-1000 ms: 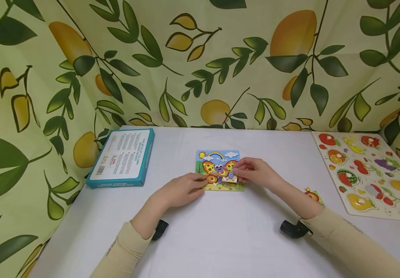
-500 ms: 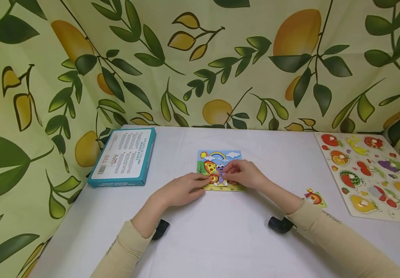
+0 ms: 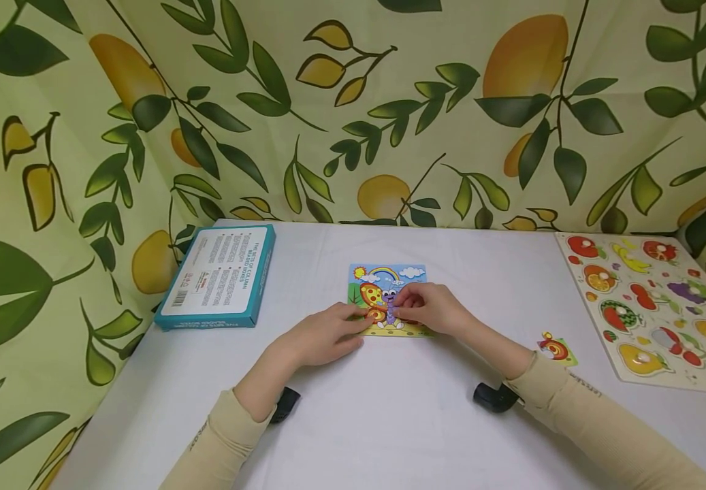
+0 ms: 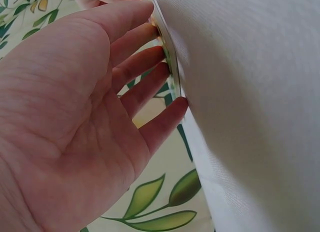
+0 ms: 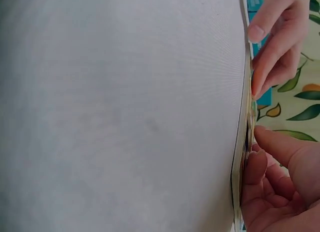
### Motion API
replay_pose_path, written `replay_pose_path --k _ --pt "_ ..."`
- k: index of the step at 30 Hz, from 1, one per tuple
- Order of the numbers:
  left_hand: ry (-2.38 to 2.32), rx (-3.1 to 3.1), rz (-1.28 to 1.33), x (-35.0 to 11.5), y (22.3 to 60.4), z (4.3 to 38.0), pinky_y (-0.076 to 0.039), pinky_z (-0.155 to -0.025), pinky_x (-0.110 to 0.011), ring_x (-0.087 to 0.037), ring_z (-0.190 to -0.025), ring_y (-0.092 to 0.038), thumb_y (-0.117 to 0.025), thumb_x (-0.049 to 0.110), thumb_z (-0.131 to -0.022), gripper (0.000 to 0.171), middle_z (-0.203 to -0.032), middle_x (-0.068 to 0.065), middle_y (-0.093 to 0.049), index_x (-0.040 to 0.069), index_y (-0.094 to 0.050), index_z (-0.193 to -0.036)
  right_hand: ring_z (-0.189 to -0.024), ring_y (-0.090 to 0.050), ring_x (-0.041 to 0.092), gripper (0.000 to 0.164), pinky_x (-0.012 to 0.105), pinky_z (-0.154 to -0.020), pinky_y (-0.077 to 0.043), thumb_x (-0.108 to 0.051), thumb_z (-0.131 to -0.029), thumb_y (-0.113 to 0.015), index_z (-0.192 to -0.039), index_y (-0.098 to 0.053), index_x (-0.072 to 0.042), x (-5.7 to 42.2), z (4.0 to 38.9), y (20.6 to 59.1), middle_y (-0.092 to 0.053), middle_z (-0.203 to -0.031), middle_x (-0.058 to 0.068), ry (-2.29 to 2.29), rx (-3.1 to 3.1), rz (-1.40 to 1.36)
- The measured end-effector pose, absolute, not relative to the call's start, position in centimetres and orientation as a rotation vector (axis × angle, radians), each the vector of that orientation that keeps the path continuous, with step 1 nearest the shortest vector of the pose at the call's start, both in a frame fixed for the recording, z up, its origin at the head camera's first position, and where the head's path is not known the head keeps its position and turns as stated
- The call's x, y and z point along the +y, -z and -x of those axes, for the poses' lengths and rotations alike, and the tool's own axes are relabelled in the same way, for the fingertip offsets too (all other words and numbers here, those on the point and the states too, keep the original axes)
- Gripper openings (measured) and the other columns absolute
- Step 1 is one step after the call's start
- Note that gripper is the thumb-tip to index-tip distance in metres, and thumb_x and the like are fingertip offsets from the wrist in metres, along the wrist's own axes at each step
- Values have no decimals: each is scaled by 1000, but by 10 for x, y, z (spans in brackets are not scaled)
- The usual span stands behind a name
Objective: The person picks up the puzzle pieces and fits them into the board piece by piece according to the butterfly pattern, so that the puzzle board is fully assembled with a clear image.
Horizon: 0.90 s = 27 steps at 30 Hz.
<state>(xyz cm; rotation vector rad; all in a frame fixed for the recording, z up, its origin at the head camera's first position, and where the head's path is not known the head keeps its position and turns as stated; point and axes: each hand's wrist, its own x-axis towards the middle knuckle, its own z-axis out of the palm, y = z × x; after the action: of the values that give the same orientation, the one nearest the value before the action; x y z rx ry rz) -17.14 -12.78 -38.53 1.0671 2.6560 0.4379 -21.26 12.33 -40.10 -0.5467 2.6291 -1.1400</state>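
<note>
A small square butterfly puzzle [image 3: 412, 273] with a rainbow and clouds lies flat at the middle of the table. My left hand [image 3: 328, 333] rests on its lower left part, fingers nearly straight and touching the board near the orange wing. With thumb and fingertips, my right hand [image 3: 438, 309] pinches the purple-bodied puzzle piece [image 3: 390, 313] at the picture's centre. That hand covers the right wing area. In the right wrist view the board appears almost edge-on, so how the piece sits is hard to tell. A loose red-and-green puzzle piece [image 3: 555, 350] lies beside the right forearm.
At the far left lies a teal and white box [image 3: 214, 272]. A fruit peg puzzle board [image 3: 628, 323] takes up the right side of the table. A white cloth [image 3: 377, 422] covers the table, and a leaf-patterned curtain [image 3: 340, 156] hangs behind.
My right hand has moved left and brought the purple-bodied piece from the board's right side to its centre, then stays there. The left hand has stayed in place.
</note>
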Motion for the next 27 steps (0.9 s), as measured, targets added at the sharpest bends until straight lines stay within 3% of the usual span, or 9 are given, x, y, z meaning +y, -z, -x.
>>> replay_pose_path --k 27 --pt "-451 2660 -1054 -128 387 172 -40 -106 -39 -20 -133 -40 -55 29 -100 46 -145 -2 -46 15 -51 -144 -65 -51 14 10 24 -57 -41 -18 -87 -75 -90 -69 -10 122 214 403 -59 -73 -1 1146 2644 529"
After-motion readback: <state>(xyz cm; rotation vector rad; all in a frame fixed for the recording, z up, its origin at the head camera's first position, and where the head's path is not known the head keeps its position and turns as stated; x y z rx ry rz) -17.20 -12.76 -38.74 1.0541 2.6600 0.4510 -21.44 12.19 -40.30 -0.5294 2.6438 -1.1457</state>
